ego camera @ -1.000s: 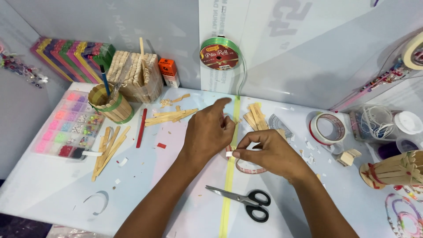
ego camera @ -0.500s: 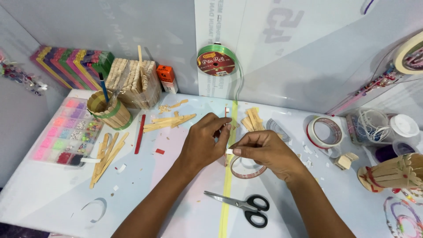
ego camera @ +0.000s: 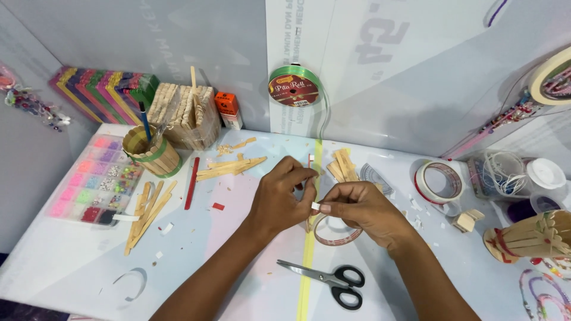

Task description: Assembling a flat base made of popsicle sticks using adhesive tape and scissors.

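My left hand [ego camera: 279,199] is curled in a pinch over the middle of the table, fingertips closed on a small thin stick [ego camera: 311,159] whose red-tipped end pokes out above them. My right hand [ego camera: 360,211] sits close beside it, thumb and forefinger holding a small white piece of tape [ego camera: 316,205] just off the left fingertips. Under the right hand lies a tape ring [ego camera: 336,239]. A green ribbon [ego camera: 308,267] runs down the table from its spool [ego camera: 295,86] and passes beneath both hands.
Black-handled scissors [ego camera: 333,279] lie near the front edge. Loose craft sticks [ego camera: 146,214], a stick-built cup [ego camera: 151,151], a bead box [ego camera: 95,184], a stick bundle [ego camera: 184,116], a tape roll [ego camera: 439,181] and a stick basket [ego camera: 529,238] surround the hands.
My left hand's outstretched forefinger has curled down into a pinch, and the stick now shows above it. Both hands have drawn closer together.
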